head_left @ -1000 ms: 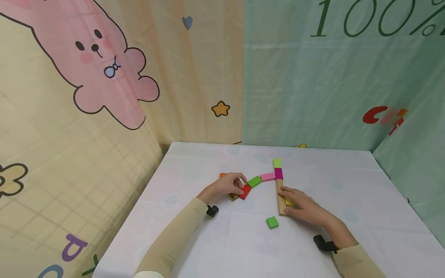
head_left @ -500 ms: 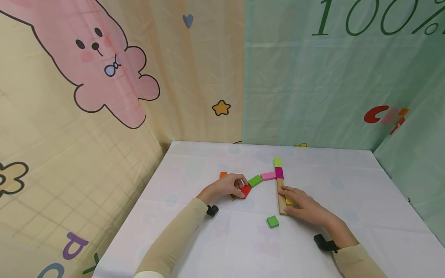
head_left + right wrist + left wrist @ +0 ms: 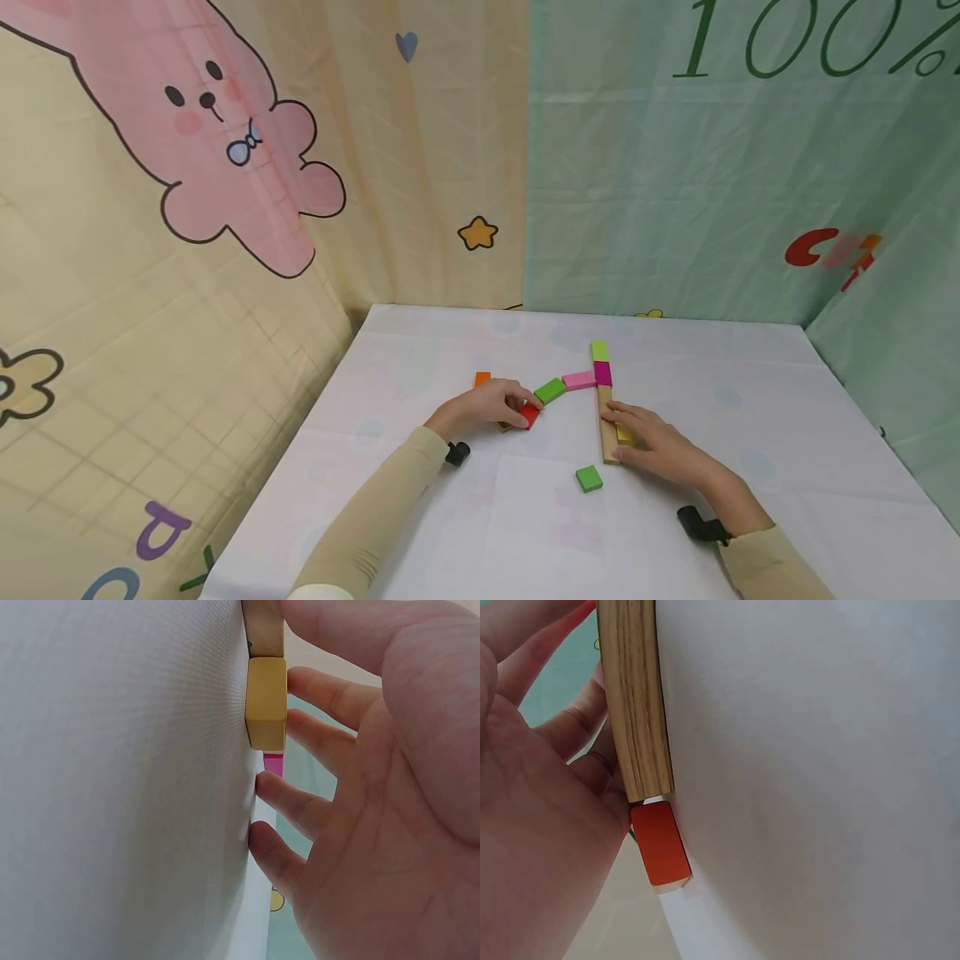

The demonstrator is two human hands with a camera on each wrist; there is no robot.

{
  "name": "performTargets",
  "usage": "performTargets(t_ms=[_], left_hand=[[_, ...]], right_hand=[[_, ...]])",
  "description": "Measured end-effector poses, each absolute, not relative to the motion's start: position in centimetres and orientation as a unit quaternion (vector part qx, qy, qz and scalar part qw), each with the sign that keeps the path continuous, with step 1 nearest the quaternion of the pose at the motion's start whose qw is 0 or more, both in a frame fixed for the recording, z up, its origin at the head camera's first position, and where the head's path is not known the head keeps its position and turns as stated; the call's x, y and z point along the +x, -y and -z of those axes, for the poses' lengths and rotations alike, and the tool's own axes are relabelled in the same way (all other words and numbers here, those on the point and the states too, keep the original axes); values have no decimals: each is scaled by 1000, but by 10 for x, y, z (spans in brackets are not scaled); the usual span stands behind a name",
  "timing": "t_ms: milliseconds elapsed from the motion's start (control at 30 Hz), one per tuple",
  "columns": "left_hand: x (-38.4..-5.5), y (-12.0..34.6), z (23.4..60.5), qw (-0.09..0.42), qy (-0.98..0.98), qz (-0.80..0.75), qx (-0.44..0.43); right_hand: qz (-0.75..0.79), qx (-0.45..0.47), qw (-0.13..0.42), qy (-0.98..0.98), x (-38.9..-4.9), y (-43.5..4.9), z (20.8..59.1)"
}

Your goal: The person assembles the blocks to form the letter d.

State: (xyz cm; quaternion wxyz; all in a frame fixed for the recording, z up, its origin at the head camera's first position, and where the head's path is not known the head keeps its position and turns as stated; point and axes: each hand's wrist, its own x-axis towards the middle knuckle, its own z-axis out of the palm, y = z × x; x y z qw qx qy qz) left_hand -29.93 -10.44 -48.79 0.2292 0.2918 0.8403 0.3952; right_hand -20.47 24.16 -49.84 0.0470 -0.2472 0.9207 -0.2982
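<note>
The right hand (image 3: 382, 787) comes in with its palm showing and its fingers slightly bent, the thumb against a pale brown wooden block (image 3: 264, 628). A glossy yellow rectangular block (image 3: 267, 694) adjoins it; two fingertips line up along its side, contact unclear. The other two reach the white cloth surface (image 3: 112, 787). Beyond the yellow block shows a bright magenta piece (image 3: 274, 765), before a teal printed cloth (image 3: 291, 937).

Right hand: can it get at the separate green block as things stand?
Likely yes: the green block lies alone and uncovered, close to the right hand. That hand would probably just need to leave the long wooden block it seems to touch.
</note>
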Motion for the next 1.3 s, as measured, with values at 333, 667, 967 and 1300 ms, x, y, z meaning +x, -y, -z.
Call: performTargets(t_ms=[333,667,967,1300], left_hand=[[-297,103,488,230,-848,-378,291],[-304,104,483,222,-843,-397,287],[-310,111,470,163,-850,-400,301],[-309,128,459,116,-864,-415,260]], right_hand=[[307,-244,57,-918,-203,-241,498],[311,-246,53,-917,-204,-243,500],[308,-248,51,-917,-204,-243,500],[304,-246,57,-918,-205,-243,500]])
